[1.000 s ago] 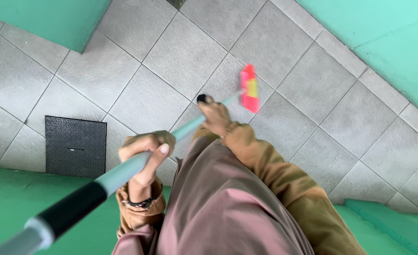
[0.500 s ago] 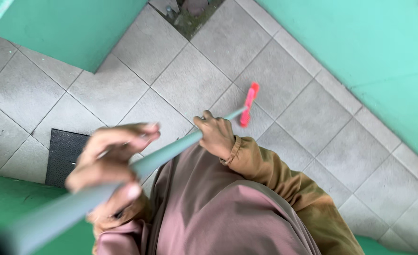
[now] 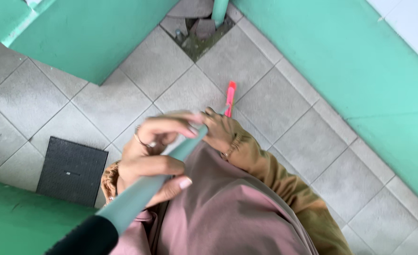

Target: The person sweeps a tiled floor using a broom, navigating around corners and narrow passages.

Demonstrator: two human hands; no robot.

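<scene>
An outdoor paved yard: grey floor tiles (image 3: 180, 66), green painted walls (image 3: 322, 52), a dark drain cover (image 3: 72, 170).

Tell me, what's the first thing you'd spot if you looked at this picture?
First comes the long pale green broom handle running up the middle, gripped by the left hand near its black end and by the right hand further down. Beyond the hands, the bright pink broom head stands out on the grey tiled floor. A dark square drain cover sits at the lower left, and teal walls frame the floor.
</scene>
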